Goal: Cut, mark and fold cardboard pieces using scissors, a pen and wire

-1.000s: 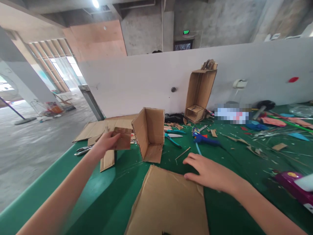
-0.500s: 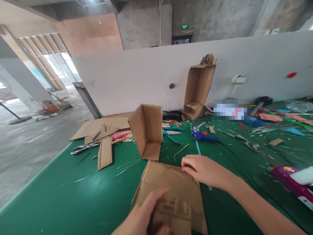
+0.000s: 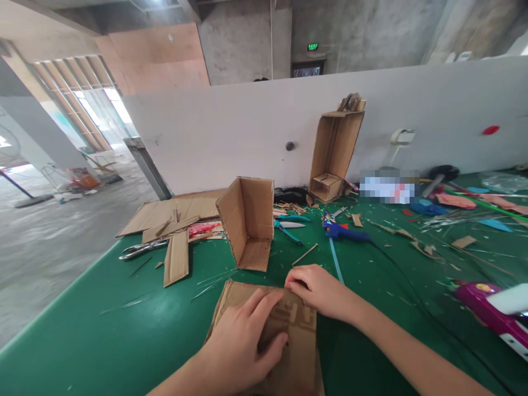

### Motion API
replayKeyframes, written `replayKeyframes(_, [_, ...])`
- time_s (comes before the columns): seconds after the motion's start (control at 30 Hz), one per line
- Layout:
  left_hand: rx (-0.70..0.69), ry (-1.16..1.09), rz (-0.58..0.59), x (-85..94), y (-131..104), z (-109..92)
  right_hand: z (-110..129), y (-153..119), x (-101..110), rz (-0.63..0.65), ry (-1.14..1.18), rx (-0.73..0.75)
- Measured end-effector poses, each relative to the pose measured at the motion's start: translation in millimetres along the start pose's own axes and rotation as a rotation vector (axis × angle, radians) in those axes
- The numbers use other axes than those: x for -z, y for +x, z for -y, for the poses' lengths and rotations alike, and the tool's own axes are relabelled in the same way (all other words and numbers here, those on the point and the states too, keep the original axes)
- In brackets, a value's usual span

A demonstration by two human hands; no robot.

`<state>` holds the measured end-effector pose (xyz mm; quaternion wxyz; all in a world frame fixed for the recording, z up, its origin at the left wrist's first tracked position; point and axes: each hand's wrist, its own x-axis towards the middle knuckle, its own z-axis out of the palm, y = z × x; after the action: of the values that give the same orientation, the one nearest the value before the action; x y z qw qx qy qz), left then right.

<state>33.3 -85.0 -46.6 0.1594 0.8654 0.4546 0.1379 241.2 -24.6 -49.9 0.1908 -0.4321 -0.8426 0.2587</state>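
Left hand spread, presses cardboard piece flat on cardboard sheet. Right hand pinches sheet's far edge. Open-sided box, beyond sheet: panels joined. Piece apparently loose; fixing undone, as judged.

Box behind cardbd sheet

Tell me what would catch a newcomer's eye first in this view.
Probably the open-sided cardboard box standing on the green table, just beyond the two hands. Next, the tall, narrow cardboard piece upright near the pale partition, farther back and to the right. The bright magenta device at the right edge also stands out against the green.
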Motion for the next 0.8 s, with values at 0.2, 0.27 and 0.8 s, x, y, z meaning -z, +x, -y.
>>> replayKeyframes(0.2, [-0.060, 0.037, 0.046, 1.0, -5.5, -0.4, 1.5, -0.9, 5.6, -0.017, 0.079, -0.086])
replayKeyframes(0.27, [-0.061, 0.016, 0.062, 1.6, -4.6, -3.3, 1.5, -1.3, 6.4, -0.020, 0.058, -0.096])
replayKeyframes(0.8, [0.190, -0.155, -0.013, 97.3, -37.6, 85.2, 6.4, -23.9, 57.6, -0.078, 0.073, -0.018])
